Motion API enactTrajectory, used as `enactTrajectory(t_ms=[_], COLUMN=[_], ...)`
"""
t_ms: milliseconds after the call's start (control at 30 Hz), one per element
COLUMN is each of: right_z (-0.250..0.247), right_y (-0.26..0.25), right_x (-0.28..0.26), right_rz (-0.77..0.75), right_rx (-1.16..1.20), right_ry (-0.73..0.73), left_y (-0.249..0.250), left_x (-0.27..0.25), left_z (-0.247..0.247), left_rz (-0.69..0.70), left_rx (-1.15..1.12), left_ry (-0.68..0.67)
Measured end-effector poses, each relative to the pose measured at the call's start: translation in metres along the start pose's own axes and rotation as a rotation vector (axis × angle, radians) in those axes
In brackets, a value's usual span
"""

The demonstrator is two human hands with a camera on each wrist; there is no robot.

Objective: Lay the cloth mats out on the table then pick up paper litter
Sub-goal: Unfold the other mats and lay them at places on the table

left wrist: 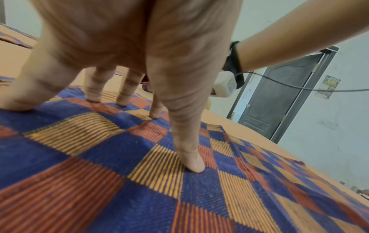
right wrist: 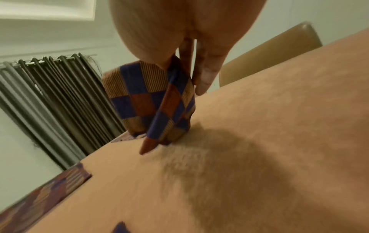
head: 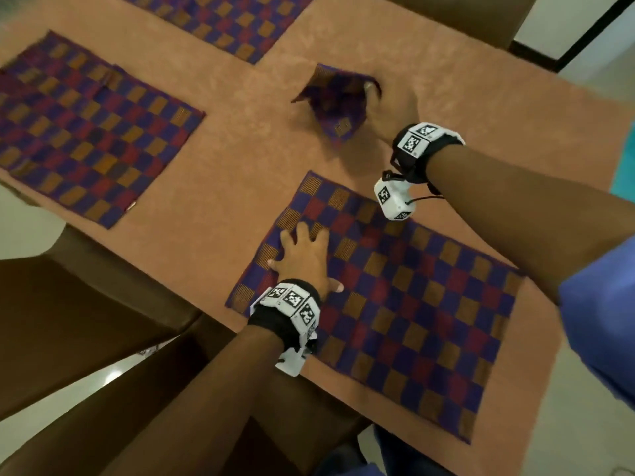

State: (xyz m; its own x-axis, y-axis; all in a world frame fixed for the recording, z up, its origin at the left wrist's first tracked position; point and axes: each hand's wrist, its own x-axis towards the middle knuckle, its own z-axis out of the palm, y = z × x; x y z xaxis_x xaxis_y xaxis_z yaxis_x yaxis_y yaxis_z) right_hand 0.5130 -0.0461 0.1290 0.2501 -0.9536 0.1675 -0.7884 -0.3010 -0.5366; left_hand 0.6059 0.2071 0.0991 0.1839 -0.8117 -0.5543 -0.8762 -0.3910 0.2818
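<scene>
Four woven checkered cloth mats in blue, red and orange sit on an orange textured table [head: 223, 159]. Three lie flat: one rectangle at 5 o'clock [head: 412, 304], one at 9 o'clock [head: 86, 132], one at 12 o'clock [head: 220, 22]. The left hand [head: 302, 259] presses spread, straight fingers on the 5 o'clock mat. The right hand [head: 391, 111] pinches the fourth mat [head: 333, 97], crumpled, at 1 o'clock, its lower corner touching the table.
</scene>
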Motion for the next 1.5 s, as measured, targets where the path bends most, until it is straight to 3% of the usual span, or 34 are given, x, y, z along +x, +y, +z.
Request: enactTrajectory(t_ms=[200, 333, 433, 500, 600, 633, 700, 767, 833, 967, 1167, 1333, 1500], right_z=[-0.095, -0.148, -0.169, -0.173, -0.165, -0.159, -0.148, -0.140, -0.136, -0.132, -0.139, -0.146, -0.142], right_y=[0.015, 0.015, 0.015, 0.019, 0.031, 0.039, 0.049, 0.055, 0.051, 0.035, 0.023, 0.024, 0.026], right_x=[-0.020, -0.056, -0.086, -0.108, -0.146, -0.157, -0.181, -0.204, -0.224, -0.245, -0.246, -0.245, -0.246], right_rz=[-0.017, -0.090, -0.206, -0.158, 0.013, 0.050, 0.106, 0.127, 0.082, 0.084, 0.077, 0.020, 0.116], right_rx=[0.191, 0.199, 0.133, 0.268, 0.492, 0.514, 0.431, 0.283, 0.279, 0.413, 0.420, 0.537, 0.650], right_ry=[0.005, -0.302, -0.384, -0.409, -0.435, -0.448, -0.413, -0.270, -0.172, -0.267, -0.245, -0.327, -0.350], left_y=[0.001, 0.010, 0.022, 0.036, 0.057, 0.064, 0.073, 0.079, 0.083, 0.092, 0.099, 0.104, 0.110], left_x=[-0.002, -0.007, -0.010, -0.021, -0.044, -0.052, -0.065, -0.072, -0.079, -0.090, -0.093, -0.091, -0.089], left_z=[-0.014, -0.029, -0.036, -0.039, -0.034, -0.030, -0.021, -0.010, -0.003, -0.004, -0.016, -0.015, -0.011], left_rz=[-0.001, 0.150, 0.264, 0.205, 0.106, 0.105, 0.102, 0.144, 0.235, 0.322, 0.342, 0.305, 0.265], left_rx=[-0.012, -0.256, -0.559, -0.892, -1.400, -1.475, -1.450, -1.313, -1.220, -1.077, -1.083, -1.087, -1.100], left_ry=[-0.006, 0.254, 0.330, 0.230, -0.085, -0.096, -0.001, 0.100, 0.094, 0.060, 0.034, 0.106, 0.099])
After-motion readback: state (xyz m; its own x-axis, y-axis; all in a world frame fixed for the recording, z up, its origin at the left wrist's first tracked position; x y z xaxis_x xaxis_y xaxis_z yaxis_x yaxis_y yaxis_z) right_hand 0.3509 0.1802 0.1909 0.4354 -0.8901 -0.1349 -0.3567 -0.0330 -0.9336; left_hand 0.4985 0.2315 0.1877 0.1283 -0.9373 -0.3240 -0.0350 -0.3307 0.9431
